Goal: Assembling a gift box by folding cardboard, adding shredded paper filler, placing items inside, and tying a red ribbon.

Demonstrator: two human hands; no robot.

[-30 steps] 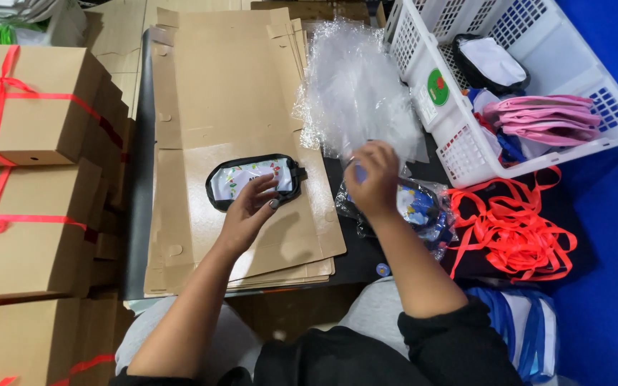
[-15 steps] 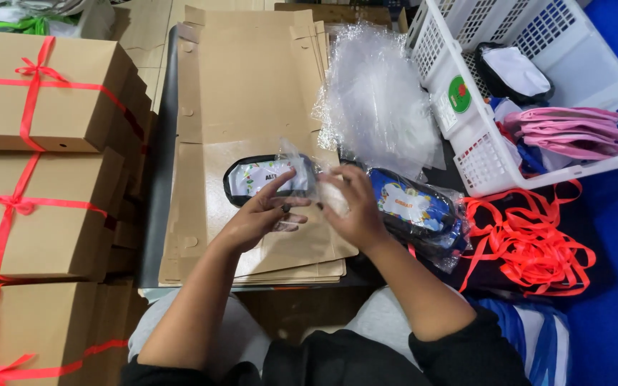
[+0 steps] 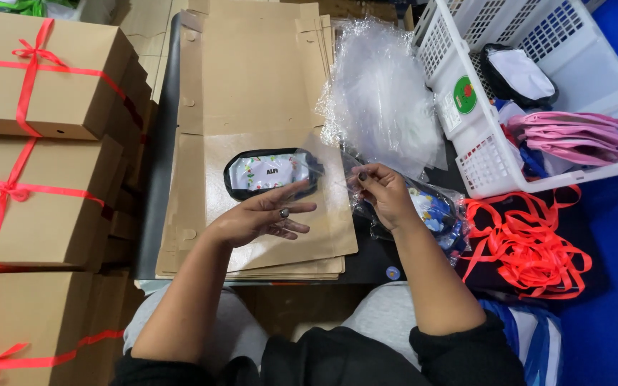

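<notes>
While the right hand (image 3: 384,194) pinches the edge of a clear bag (image 3: 327,168) between its fingers, the left hand (image 3: 262,218) is flat and released, grasping nothing, just beside the black-rimmed pouch (image 3: 270,173) on the cardboard (image 3: 252,86). The thin film could slip or tear, I think (only one corner is held). The white basket (image 3: 595,64) holds another pouch, pink bags (image 3: 574,136) and some blue items.
</notes>
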